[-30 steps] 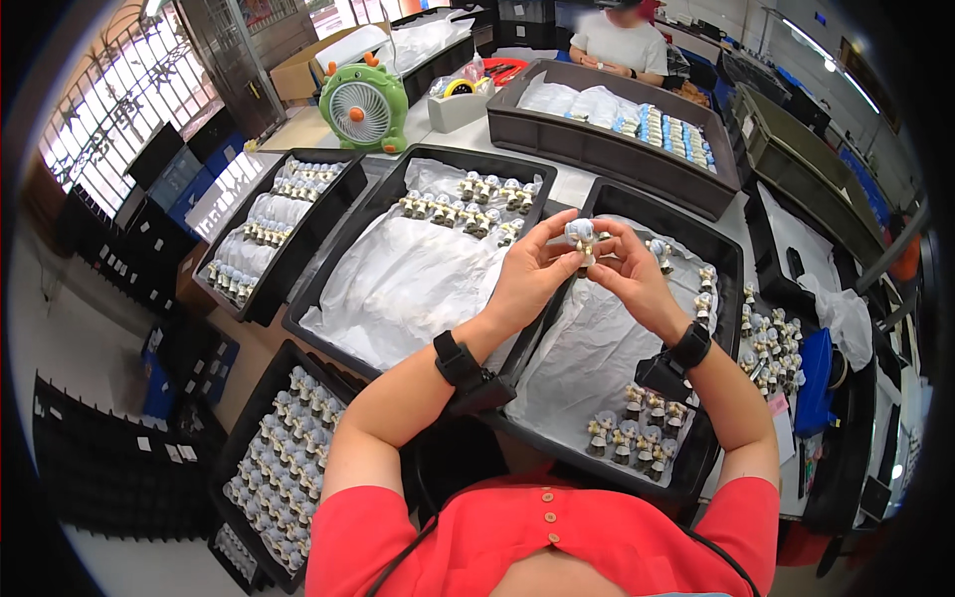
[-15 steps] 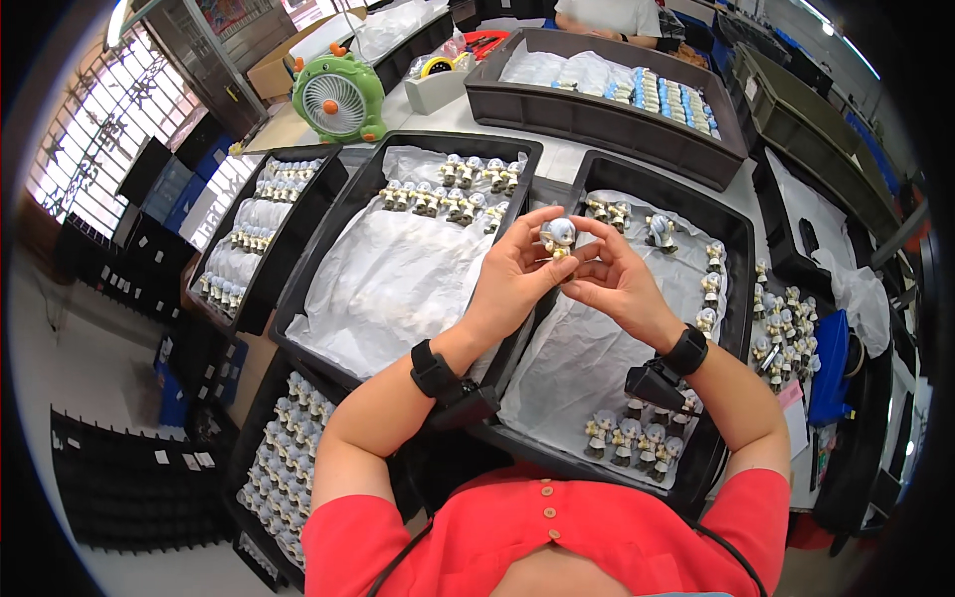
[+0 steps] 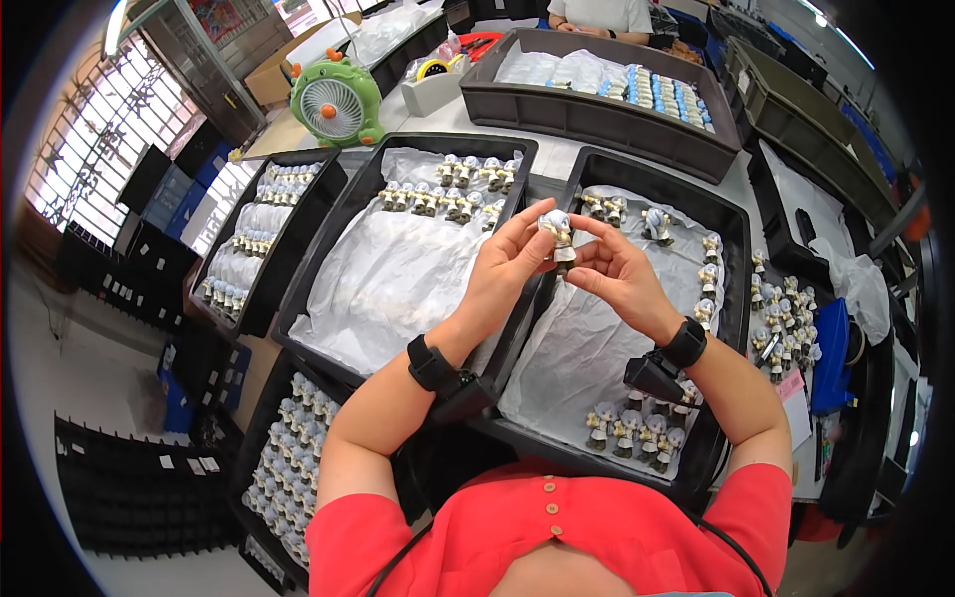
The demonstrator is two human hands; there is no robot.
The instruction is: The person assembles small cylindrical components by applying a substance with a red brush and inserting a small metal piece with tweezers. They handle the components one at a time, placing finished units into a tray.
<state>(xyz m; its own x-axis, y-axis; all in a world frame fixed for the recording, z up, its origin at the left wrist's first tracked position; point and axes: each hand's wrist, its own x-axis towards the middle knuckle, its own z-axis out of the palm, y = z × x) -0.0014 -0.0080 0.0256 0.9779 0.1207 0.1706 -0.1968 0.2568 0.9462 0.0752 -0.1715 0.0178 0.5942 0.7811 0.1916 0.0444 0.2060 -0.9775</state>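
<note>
A small figurine with pale blue-grey hair and a white and gold outfit stands upright between my hands. My left hand pinches it with thumb and fingers from the left. On its other side my right hand touches it with the fingertips, thumb held apart below. Under my hands lies a black tray lined with white paper. Similar figurines stand in its near right corner, along its right side and at its far end. The left neighbouring tray carries rows of them at its far end.
A green frog-shaped fan and a tape dispenser stand at the back. A large grey-brown bin holds more figurines. Loose figurines crowd the table at right, beside a blue bin. Another person sits across the table.
The figurine has been turned in my fingers, and more of its lower body shows now. My right thumb has moved away from it. The view has shifted slightly.
</note>
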